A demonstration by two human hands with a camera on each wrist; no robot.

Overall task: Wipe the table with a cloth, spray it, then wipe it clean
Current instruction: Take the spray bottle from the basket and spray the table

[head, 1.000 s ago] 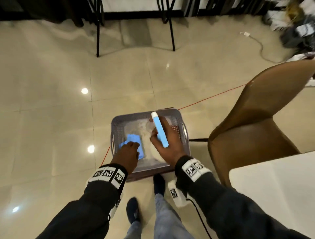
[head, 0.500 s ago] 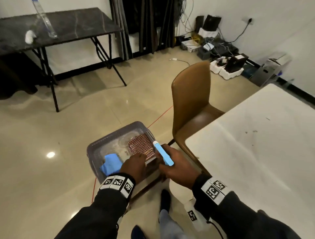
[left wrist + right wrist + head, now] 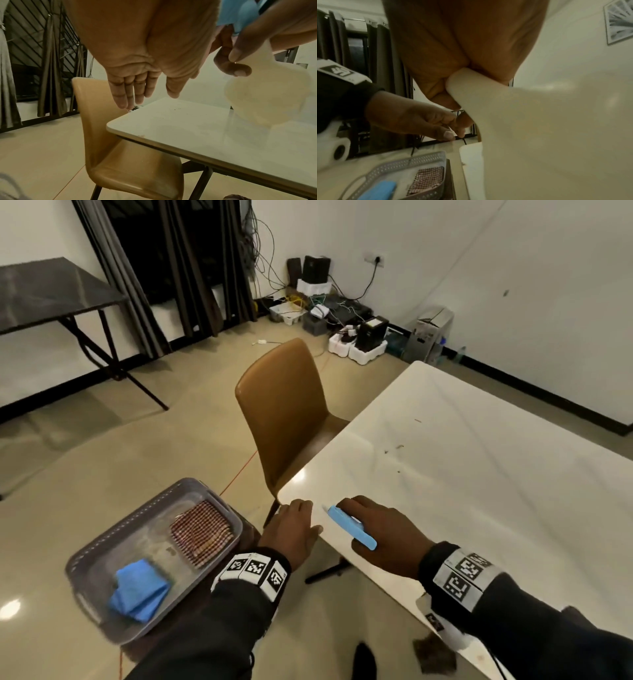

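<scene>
My right hand [image 3: 380,529] grips a spray bottle [image 3: 352,528] with a blue head and a white body [image 3: 267,94], held just above the near corner of the white table [image 3: 479,474]. The bottle body [image 3: 539,121] fills much of the right wrist view. My left hand [image 3: 294,529] hovers at the table's corner with fingers [image 3: 137,86] straight and nothing in it. A folded blue cloth [image 3: 138,589] lies in a grey basket [image 3: 102,546] down to the left, beside a red-checked cloth [image 3: 202,532]. Small dark crumbs [image 3: 394,448] dot the tabletop.
A tan chair [image 3: 284,412] is tucked at the table's left edge, just beyond my hands. The basket rests on a low dark stool. A black folding table [image 3: 51,292] stands far left. Cables and boxes [image 3: 346,330] crowd the far wall.
My right hand has carried the spray bottle from the basket up to the table corner. My left hand has left the blue cloth in the basket and come up empty beside it.
</scene>
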